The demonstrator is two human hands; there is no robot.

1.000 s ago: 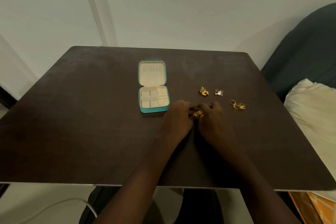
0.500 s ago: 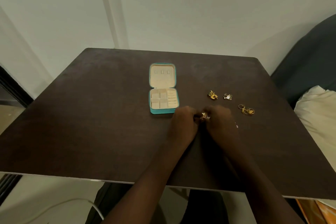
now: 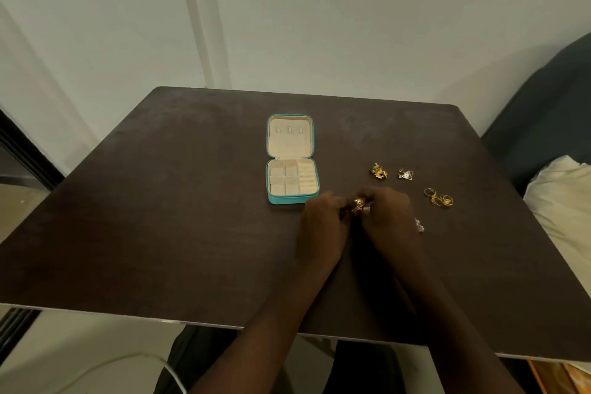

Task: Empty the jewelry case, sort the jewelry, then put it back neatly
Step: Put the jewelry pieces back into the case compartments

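A dark brown table (image 3: 160, 217) fills the middle of the frame, set against a pale wall. Just above centre sits the teal jewelry case (image 3: 291, 159), lid laid flat open toward the wall, its cream compartments bare as far as one can see.

Right below the case's lower right corner the two hands meet. The left hand (image 3: 321, 229) and the right hand (image 3: 391, 221) are curled in close together, fingertips pinching a small gold piece (image 3: 358, 204) between them; what kind of piece it is I cannot tell, since the fingers cover most of it.

To the right of centre, clear of the hands, lie the sorted bits: a gold cluster (image 3: 378, 171), beside it a small silver-and-gold piece (image 3: 405, 174), and lower right of those a few gold rings (image 3: 438, 197) touching one another. A small pale sparkly item (image 3: 419, 225) peeks out just beside the right hand's outer edge, partly hidden.

At the far right edge a cream cushion (image 3: 563, 201) rests against a dark seat (image 3: 550, 112). A white cable (image 3: 128, 361) curls on the floor at lower left.
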